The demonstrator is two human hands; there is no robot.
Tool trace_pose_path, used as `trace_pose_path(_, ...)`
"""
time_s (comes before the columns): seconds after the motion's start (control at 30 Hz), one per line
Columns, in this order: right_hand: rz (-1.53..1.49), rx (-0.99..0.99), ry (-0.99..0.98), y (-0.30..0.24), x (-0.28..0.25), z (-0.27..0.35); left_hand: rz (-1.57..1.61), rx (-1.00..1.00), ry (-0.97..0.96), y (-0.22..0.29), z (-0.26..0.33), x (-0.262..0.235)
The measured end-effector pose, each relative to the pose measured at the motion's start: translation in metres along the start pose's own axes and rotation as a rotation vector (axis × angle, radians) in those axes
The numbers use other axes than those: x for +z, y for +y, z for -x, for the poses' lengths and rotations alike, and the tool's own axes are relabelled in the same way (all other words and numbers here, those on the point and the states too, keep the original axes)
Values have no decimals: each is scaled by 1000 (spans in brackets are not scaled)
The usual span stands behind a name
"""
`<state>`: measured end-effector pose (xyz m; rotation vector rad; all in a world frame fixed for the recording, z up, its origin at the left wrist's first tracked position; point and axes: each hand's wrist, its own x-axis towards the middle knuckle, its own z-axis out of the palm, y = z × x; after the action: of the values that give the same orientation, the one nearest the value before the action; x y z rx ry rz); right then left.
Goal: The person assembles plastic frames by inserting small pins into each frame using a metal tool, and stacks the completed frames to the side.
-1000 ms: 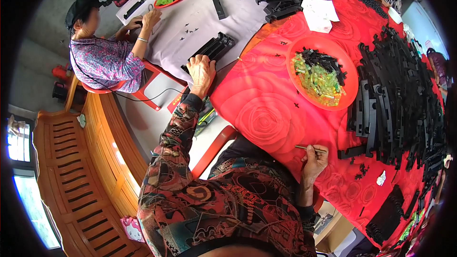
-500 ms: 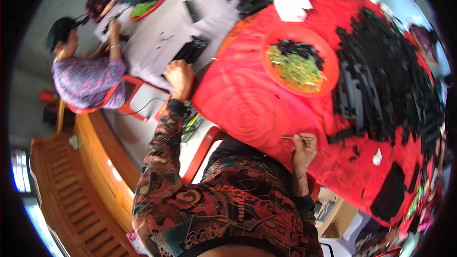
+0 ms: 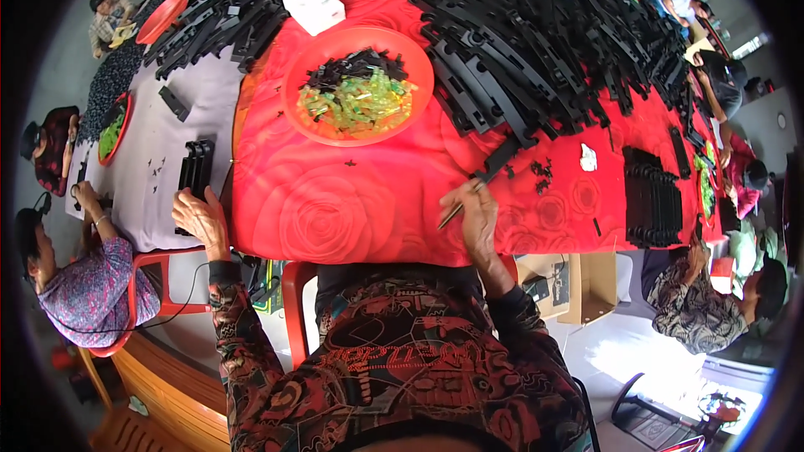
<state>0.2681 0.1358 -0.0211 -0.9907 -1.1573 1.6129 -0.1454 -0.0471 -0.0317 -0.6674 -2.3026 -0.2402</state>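
My left hand (image 3: 199, 216) rests at the near edge of the grey cloth, its fingers on a small stack of black plastic strips (image 3: 194, 169). My right hand (image 3: 477, 216) is at the front edge of the red rose-patterned tablecloth (image 3: 335, 201), pinching a thin stick-like tool (image 3: 456, 207). Just beyond that hand lies a single black strip (image 3: 501, 155). An orange round tray (image 3: 358, 84) with green and black small pieces sits in the middle ahead of me.
A big heap of long black strips (image 3: 553, 33) covers the far right of the table. A neat black stack (image 3: 651, 197) lies at right, white papers (image 3: 315, 0) at back. Other people sit at left (image 3: 84, 276) and right (image 3: 703, 301). A cardboard box (image 3: 569, 285) stands under the table.
The view has swung so the table sits more squarely ahead. My left hand stays by the small black stack; my right hand with the stick has shifted slightly up onto the red cloth.
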Motion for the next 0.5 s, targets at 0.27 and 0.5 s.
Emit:
trace_pose_path(0.27,1327,-279,266,-23,-42,-34,449,272,70,45,21,-27)
trace_pose_path(0.5,1446,-131,318,-7,-25,-42,657,344,-46,106,54,-68)
